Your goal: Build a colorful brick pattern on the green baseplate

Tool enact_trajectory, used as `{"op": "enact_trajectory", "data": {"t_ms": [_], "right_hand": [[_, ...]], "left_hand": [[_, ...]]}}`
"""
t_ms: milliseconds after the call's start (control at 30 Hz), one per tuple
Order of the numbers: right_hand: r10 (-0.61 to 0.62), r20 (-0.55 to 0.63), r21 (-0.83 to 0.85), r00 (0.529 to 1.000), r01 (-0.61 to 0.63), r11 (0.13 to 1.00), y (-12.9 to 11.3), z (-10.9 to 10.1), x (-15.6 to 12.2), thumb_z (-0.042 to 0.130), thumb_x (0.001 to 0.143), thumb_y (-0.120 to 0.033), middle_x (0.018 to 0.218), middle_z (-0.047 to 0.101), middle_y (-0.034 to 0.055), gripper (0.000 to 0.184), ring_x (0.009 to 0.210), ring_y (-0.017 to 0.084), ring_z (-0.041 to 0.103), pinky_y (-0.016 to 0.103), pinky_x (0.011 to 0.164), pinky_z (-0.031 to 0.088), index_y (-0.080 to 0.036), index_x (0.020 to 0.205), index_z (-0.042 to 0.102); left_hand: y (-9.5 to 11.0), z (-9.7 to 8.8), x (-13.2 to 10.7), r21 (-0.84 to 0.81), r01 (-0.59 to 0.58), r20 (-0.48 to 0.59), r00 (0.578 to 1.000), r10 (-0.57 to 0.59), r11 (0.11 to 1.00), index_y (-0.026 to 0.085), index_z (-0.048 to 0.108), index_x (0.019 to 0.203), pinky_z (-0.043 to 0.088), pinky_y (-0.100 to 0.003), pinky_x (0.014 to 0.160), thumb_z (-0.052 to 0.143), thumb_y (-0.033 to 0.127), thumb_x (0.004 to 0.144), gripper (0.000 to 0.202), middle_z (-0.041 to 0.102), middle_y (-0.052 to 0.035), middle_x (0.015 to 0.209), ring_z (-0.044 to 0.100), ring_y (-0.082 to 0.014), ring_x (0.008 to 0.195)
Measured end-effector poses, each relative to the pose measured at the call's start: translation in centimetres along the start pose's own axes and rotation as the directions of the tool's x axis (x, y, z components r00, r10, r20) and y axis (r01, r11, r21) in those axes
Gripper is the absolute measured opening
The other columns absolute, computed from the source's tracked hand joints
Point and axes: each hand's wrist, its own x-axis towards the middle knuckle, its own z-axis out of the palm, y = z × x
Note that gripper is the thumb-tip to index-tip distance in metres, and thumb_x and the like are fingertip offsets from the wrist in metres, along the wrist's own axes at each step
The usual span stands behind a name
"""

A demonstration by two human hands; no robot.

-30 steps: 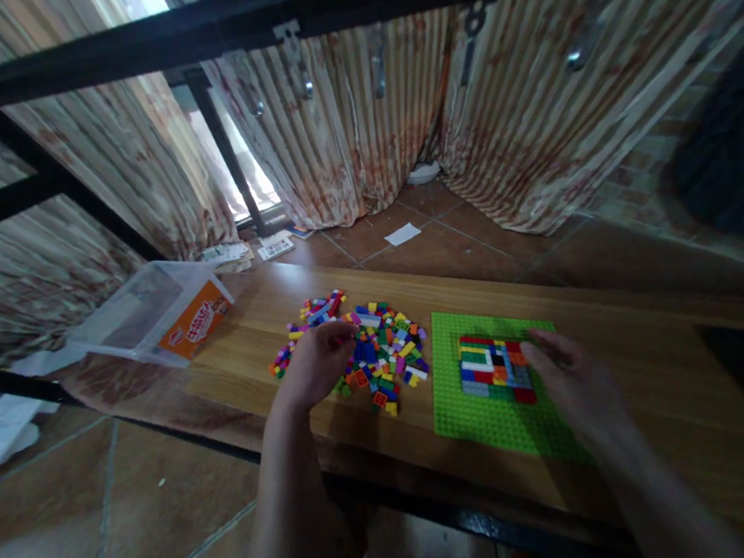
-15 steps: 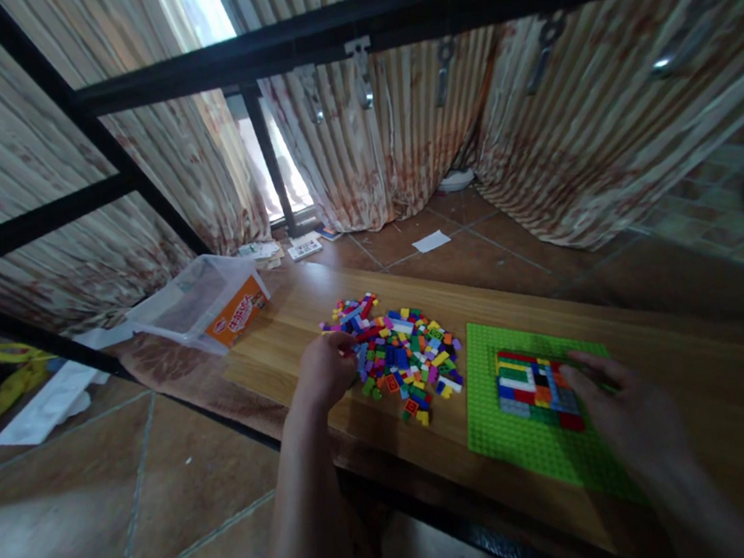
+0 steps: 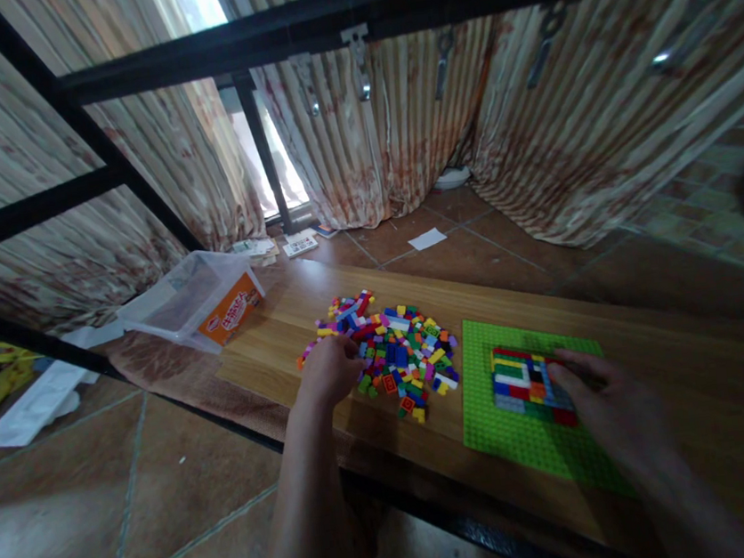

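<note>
Toy bricks (image 3: 413,346) of many colours are spread in a loose pile on a wooden bench (image 3: 266,355), to the left of a green baseplate (image 3: 498,444). On the baseplate, a low brick build (image 3: 514,376) is set in rows of red, yellow, green, white, blue, orange, black and grey, with a margin of bare studs left around it.

The near left edge of the pile is covered by the left hand (image 3: 330,371). Its fingers are curled downward, with only a narrow space left between thumb and forefinger; whether a brick is pinched there cannot be told. The right edge of the build is partly hidden by the right hand (image 3: 610,391), which is held palm down over the baseplate. Its thumb and forefinger are set close together at the build's upper right corner; whether a brick is gripped or only touched cannot be made out.

At the far left end of the bench, a clear plastic box (image 3: 175,288) is placed, marked by an orange label (image 3: 233,313) on its side. Beyond the bench, a white sheet (image 3: 427,239) is seen lying on the tiled floor (image 3: 530,247), and the background is filled by striped curtains (image 3: 348,156), crossed by a black metal frame (image 3: 278,41).
</note>
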Motion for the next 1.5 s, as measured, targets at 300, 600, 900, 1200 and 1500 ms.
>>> {"op": "enact_trajectory", "data": {"t_ms": [300, 600, 900, 1200, 1500], "right_hand": [[0.002, -0.02, 0.088, 1.0, 0.0, 0.996, -0.2, 0.0, -0.1, 0.058, 0.076, -0.055, 0.102, 0.072, 0.0109, 0.049, 0.091, 0.028, 0.066, 0.043, 0.082, 0.05, -0.019, 0.106, 0.072], [-0.009, -0.048, 0.168, 0.999, 0.017, 0.986, 0.1, 0.3, 0.0, 0.06, 0.077, -0.051, 0.103, 0.071, 0.0106, 0.045, 0.093, 0.025, 0.066, 0.042, 0.085, 0.05, -0.019, 0.106, 0.072], [-0.005, -0.041, 0.178, 0.999, 0.012, 0.984, 0.0, 0.2, -0.2, 0.06, 0.077, -0.052, 0.101, 0.071, 0.01, 0.045, 0.09, 0.024, 0.066, 0.04, 0.08, 0.05, -0.02, 0.107, 0.072], [-0.002, -0.032, 0.065, 0.999, 0.004, 0.998, -0.4, -0.2, -0.4, 0.057, 0.079, -0.054, 0.099, 0.071, 0.0102, 0.047, 0.085, 0.025, 0.065, 0.041, 0.077, 0.05, -0.019, 0.107, 0.072], [-0.491, -0.221, -0.036, 0.843, 0.496, 0.868, -4.3, 0.7, -3.1, 0.052, 0.091, -0.037, 0.11, 0.066, 0.0087, 0.024, 0.104, 0.024, 0.06, 0.043, 0.096, 0.045, -0.023, 0.1, 0.07]], "left_hand": [[-0.8, 0.2, 0.5, -0.042, -0.044, 0.002, 0.999, 0.044, 0.998, 0.018, 0.072, 0.081, 0.044, -0.026, 0.065, 0.068, 0.023, 0.071, 0.012, 0.071, -0.0037, 0.078, 0.064, -0.0182, 0.074], [-0.8, -0.1, 0.5, 0.009, -0.044, 0.043, 0.998, 0.044, 0.999, 0.017, 0.071, 0.079, 0.042, -0.026, 0.062, 0.065, 0.018, 0.068, 0.012, 0.07, -0.0032, 0.074, 0.064, -0.0187, 0.072], [-0.1, -0.2, 0.4, 0.093, 0.003, 0.017, 1.0, -0.005, 0.996, 0.02, 0.072, 0.078, 0.041, -0.025, 0.062, 0.06, 0.019, 0.075, 0.013, 0.071, -0.0031, 0.073, 0.063, -0.0184, 0.073], [-0.2, 0.0, 0.3, 0.061, 0.036, -0.041, 0.999, -0.034, 0.998, 0.019, 0.072, 0.086, 0.042, -0.026, 0.066, 0.059, 0.019, 0.079, 0.015, 0.072, -0.0048, 0.079, 0.064, -0.0182, 0.075], [-0.1, 0.4, 0.5, 0.027, 0.023, -0.086, 0.996, -0.02, 0.999, 0.02, 0.071, 0.09, 0.043, -0.026, 0.07, 0.056, 0.023, 0.083, 0.017, 0.073, -0.0059, 0.088, 0.065, -0.0185, 0.08]]}}
